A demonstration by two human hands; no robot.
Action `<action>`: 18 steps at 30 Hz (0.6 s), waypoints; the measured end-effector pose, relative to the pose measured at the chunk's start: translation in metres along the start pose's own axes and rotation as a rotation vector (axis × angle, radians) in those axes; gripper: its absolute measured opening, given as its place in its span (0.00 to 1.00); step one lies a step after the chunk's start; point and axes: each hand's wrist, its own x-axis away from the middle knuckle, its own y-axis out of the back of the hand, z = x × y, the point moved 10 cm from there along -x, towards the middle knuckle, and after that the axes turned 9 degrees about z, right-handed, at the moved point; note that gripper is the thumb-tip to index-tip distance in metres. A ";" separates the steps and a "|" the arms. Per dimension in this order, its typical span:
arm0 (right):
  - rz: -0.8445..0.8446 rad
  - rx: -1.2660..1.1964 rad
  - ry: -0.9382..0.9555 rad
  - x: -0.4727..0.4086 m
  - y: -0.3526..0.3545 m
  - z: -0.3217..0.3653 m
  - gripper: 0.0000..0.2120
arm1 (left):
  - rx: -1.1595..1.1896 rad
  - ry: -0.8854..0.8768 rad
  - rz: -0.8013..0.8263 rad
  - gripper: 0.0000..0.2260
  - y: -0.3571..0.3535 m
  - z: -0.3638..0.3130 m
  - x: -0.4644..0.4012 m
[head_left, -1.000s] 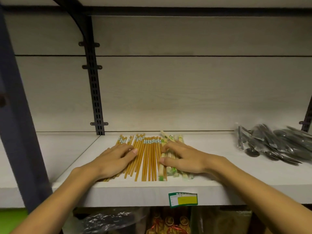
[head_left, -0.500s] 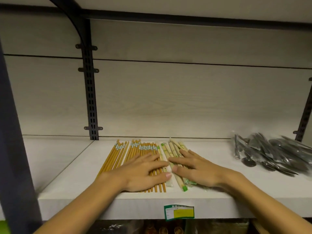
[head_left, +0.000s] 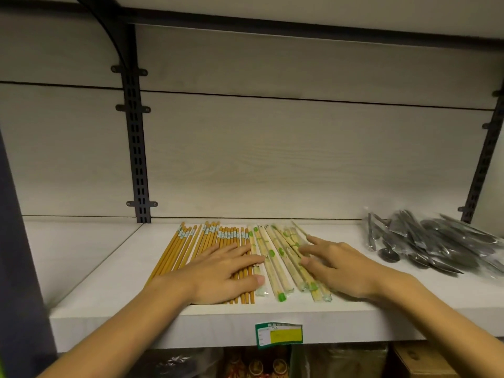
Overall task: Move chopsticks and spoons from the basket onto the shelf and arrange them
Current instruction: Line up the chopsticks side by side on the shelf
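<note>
Several orange-brown chopsticks (head_left: 188, 246) with pale blue bands lie side by side on the white shelf (head_left: 109, 282). Right of them lie several pale wrapped chopsticks (head_left: 268, 249) with green marks. My left hand (head_left: 221, 274) rests flat on the brown chopsticks, fingers straight and reaching the first wrapped pair. My right hand (head_left: 335, 266) lies flat on the right side of the wrapped chopsticks, fingers spread. A heap of dark spoons (head_left: 436, 244) in clear wrap sits at the shelf's right end. The basket is out of view.
A black slotted upright (head_left: 136, 148) runs up the back panel at left, another (head_left: 485, 159) at right. A green and yellow price label (head_left: 279, 335) is stuck on the shelf's front edge. Packaged goods (head_left: 256, 364) show on the shelf below.
My left hand slid right from the left edge of the brown chopsticks onto their right side. The right hand shifted right, and the wrapped chopsticks now lie more spread out.
</note>
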 end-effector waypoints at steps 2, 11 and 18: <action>0.032 -0.007 -0.053 0.005 -0.004 -0.016 0.23 | -0.003 -0.001 0.002 0.26 0.000 -0.001 -0.001; -0.059 -0.161 -0.038 0.010 0.006 -0.015 0.25 | 0.048 -0.078 -0.124 0.25 0.020 -0.013 0.003; 0.138 -0.047 -0.016 -0.008 -0.029 -0.007 0.26 | 0.112 -0.213 -0.140 0.24 0.019 -0.064 -0.004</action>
